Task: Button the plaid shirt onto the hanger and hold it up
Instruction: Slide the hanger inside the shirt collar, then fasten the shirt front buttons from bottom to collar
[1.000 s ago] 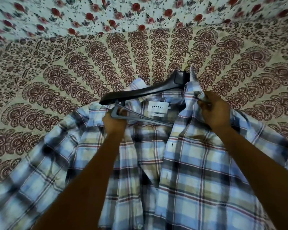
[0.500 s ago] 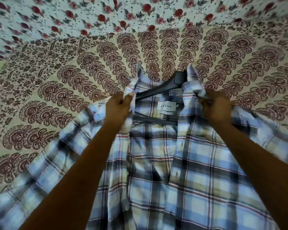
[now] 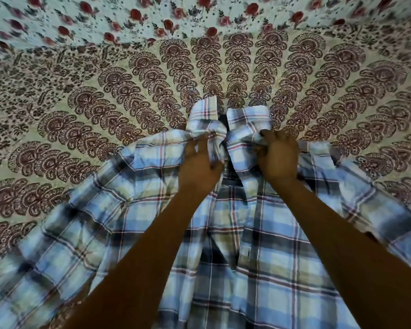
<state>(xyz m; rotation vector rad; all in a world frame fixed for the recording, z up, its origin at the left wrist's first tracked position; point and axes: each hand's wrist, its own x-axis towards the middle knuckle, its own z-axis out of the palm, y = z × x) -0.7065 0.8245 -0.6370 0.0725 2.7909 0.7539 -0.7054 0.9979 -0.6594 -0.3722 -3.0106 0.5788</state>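
A blue, cream and red plaid shirt [image 3: 259, 269] lies spread front-up on a bed covered by a printed bedspread [image 3: 105, 103]. The cloth beyond the shirt's collar is cream with rows of dark red, fan-shaped paisley motifs radiating outward from the collar area. Farther beyond the shirt, a second band of fabric [image 3: 128, 15] is pale with small red roses and dark leaves; it looks blurred. The light is dim and warm.

Both bare forearms reach in over the shirt's body toward its collar. The left hand [image 3: 199, 167] grips the left collar flap, fingers curled into the bunched cloth, one finger stretched along the fold. The right hand [image 3: 279, 157] clamps the right collar flap, fingers curled tight around it. The two collar points stand up close together, just above the hands, with a narrow dark gap between them. The sleeves fan out to either side of the collar.
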